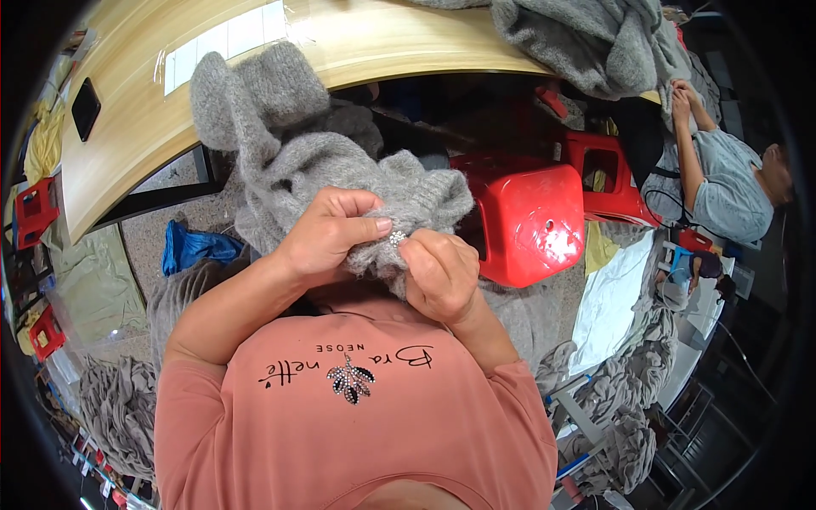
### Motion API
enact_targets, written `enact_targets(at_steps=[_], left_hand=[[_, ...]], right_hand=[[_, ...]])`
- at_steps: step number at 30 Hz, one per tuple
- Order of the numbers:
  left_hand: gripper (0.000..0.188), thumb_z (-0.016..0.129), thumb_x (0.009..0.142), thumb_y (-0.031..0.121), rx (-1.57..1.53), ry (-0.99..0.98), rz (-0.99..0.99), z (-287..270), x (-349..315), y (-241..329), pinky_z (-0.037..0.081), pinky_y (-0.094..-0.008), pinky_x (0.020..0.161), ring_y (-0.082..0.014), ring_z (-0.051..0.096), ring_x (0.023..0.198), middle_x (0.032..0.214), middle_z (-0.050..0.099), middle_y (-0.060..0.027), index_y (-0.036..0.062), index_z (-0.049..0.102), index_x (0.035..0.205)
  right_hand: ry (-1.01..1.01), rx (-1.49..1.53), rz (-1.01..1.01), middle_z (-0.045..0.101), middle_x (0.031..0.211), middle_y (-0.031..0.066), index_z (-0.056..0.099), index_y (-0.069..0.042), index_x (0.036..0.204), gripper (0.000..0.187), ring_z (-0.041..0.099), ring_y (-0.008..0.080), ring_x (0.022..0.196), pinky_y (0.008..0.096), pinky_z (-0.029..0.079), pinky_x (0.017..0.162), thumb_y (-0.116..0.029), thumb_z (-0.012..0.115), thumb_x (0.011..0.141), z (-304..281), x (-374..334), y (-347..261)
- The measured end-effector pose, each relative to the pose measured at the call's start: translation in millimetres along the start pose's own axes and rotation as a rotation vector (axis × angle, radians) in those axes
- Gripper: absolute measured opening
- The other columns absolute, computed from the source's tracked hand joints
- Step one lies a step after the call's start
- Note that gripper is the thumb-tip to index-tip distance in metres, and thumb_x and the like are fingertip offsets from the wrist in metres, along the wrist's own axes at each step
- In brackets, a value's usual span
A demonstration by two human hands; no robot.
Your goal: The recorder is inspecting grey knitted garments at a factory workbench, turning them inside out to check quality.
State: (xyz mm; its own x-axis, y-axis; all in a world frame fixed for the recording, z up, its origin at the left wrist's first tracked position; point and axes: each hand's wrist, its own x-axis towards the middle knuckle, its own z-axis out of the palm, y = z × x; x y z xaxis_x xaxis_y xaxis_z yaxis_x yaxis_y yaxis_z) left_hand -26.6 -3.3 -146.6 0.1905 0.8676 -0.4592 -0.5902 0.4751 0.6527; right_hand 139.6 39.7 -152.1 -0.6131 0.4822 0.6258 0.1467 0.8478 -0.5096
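Observation:
A fuzzy grey knitted garment (pixel 314 161) lies bunched in front of my chest, one part of it running up over the table's edge. My left hand (pixel 331 234) is closed on a fold of the knit, its thumb and forefinger pressed together. Right beside that thumb tip, a small sparkly button-like ornament (pixel 397 239) sits on the fabric. From the other side, my right hand (pixel 442 274) pinches the knit against the ornament, fingers curled. Whether a needle or thread is between those fingertips is too small to tell.
Ahead is a wooden table (pixel 374 38) with a black phone (pixel 86 109) and more grey knitwear (pixel 586 42). A red stool (pixel 540 225) stands to the right, near a seated co-worker (pixel 722 183). Blue cloth (pixel 200 246) and piles of grey garments (pixel 123 412) lie around.

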Motion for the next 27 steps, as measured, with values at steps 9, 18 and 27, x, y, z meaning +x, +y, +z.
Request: enact_targets(at_steps=[9, 18, 27], left_hand=[[0.007, 0.06, 0.074, -0.002, 0.448, 0.128, 0.249, -4, -4, -1, 0.04, -0.0189, 0.054, -0.0023, 0.049, 0.062, 0.068, 0.058, 0.0015, -0.0011, 0.062, 0.081], [0.011, 0.055, 0.072, -0.005, 0.544, 0.189, 0.355, -9, -1, -15, 0.038, -0.02, 0.046, -0.0024, 0.047, 0.054, 0.061, 0.056, 0.0012, -0.0007, 0.062, 0.078], [0.016, 0.053, 0.067, -0.007, 0.793, 0.242, 0.584, -12, 1, -21, 0.04, -0.0225, 0.052, -0.0091, 0.052, 0.058, 0.065, 0.058, -0.0063, -0.0005, 0.062, 0.078]], right_hand=[[-0.068, 0.261, 0.201, 0.056, 0.077, 0.0134, 0.054, 0.001, 0.082, 0.025, 0.056, 0.0247, 0.056, 0.0306, 0.045, 0.047, 0.01, 0.053, 0.059, 8, 8, 20], [-0.058, 0.143, 0.125, 0.056, 0.071, 0.0132, 0.052, 0.003, 0.083, 0.024, 0.057, 0.0263, 0.057, 0.031, 0.045, 0.049, 0.012, 0.052, 0.06, 19, -4, 18], [-0.233, 0.38, 0.568, 0.056, 0.072, 0.012, 0.056, 0.001, 0.084, 0.02, 0.057, 0.0235, 0.061, 0.0291, 0.044, 0.055, 0.009, 0.056, 0.066, 13, -1, 20]])
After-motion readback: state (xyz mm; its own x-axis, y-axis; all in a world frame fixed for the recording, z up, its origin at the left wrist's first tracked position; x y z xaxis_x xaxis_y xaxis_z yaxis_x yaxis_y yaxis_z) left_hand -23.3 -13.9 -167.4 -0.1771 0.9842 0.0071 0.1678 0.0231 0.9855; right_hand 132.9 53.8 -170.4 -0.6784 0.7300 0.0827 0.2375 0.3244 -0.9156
